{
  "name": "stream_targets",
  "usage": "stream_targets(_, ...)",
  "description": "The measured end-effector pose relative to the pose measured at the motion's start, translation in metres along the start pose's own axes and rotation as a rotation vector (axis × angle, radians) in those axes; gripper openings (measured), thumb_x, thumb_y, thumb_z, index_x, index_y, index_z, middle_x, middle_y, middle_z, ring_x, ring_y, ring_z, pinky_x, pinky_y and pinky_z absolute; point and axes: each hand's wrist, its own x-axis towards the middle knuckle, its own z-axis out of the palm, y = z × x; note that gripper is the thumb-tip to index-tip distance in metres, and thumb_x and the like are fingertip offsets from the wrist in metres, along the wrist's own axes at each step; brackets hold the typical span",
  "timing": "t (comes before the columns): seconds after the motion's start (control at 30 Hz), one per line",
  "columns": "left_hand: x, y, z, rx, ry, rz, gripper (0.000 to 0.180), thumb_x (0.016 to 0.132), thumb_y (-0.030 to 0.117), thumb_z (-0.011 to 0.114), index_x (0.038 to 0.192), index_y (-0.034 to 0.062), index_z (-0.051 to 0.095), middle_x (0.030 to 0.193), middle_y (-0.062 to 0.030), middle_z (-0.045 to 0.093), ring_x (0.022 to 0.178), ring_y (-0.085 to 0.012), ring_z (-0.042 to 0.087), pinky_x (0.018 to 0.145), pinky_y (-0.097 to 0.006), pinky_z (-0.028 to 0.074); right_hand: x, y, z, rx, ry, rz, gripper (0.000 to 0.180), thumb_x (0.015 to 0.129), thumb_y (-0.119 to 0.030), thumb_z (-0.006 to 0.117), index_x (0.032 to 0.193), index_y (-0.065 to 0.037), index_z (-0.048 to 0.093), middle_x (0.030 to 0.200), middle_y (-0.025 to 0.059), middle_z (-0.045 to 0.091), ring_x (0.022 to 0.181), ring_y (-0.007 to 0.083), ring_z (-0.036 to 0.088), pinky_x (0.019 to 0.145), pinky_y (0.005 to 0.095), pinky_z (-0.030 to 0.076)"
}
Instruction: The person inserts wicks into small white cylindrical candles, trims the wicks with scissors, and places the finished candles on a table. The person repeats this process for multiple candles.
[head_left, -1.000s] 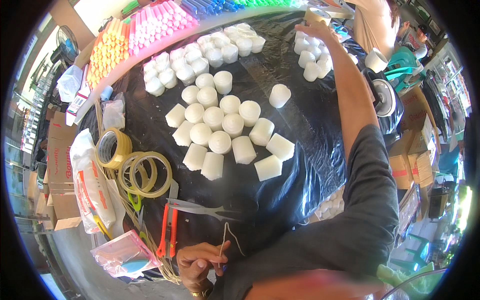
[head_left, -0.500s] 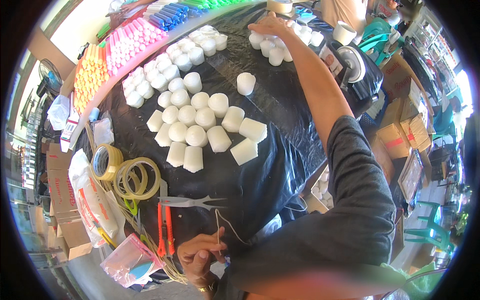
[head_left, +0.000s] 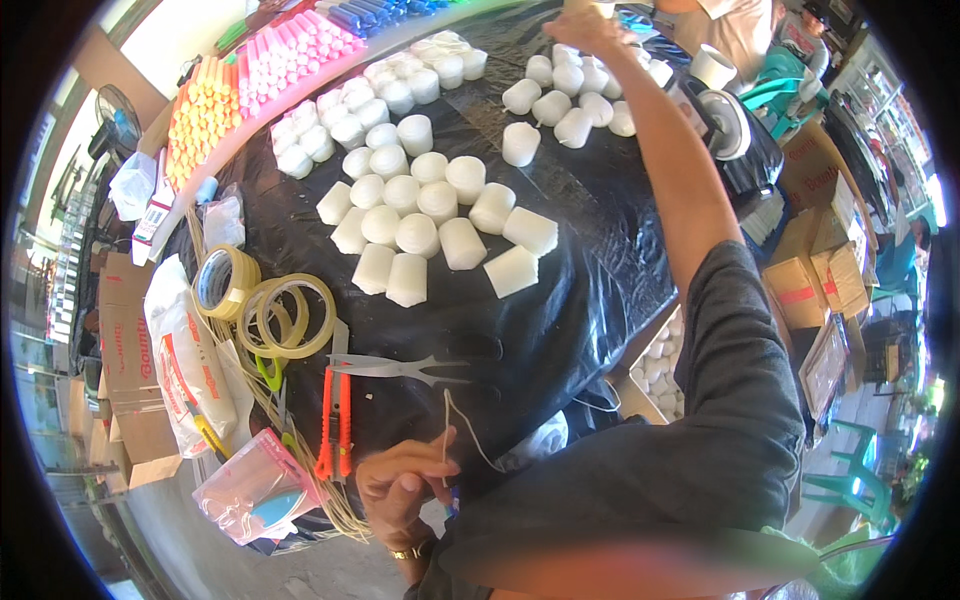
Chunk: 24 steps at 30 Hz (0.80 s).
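My right arm reaches to the table's far side, where my right hand is stretched out beside a cluster of short white candles. Its fingertips are partly cut off by the top edge; I see nothing held in it. Close to me, my left hand pinches a thin pale string, which loops up and back down over the black sheet. Many more white candles stand in the middle, some tipped on their sides. A single candle sits between the two groups.
At left lie tape rolls, scissors, an orange cutter and a pink plastic packet. Pink candle sticks and orange ones line the far left. A box of white candles sits below the table's right edge.
The far cluster of candles has spread out and come nearer to the single candle. My right hand has shifted slightly right and away. My left hand keeps its pinch; the whole view has shifted a little.
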Motion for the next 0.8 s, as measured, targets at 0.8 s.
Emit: stream_targets(0.8,0.007,-0.002,0.002,0.013,-0.052,0.043,0.036,0.096,0.026,0.06,0.092,-0.0078,0.07,0.085,-0.0256,0.067,0.046,-0.0194,0.059,0.109,-0.057,0.037,0.019,0.047,0.044,0.045,-0.132,0.22,0.062,0.078,-0.052,0.058,0.135,-0.029,0.057,0.147,0.0056,0.049,0.135,0.0332,0.045,0.108,0.0567,0.036)
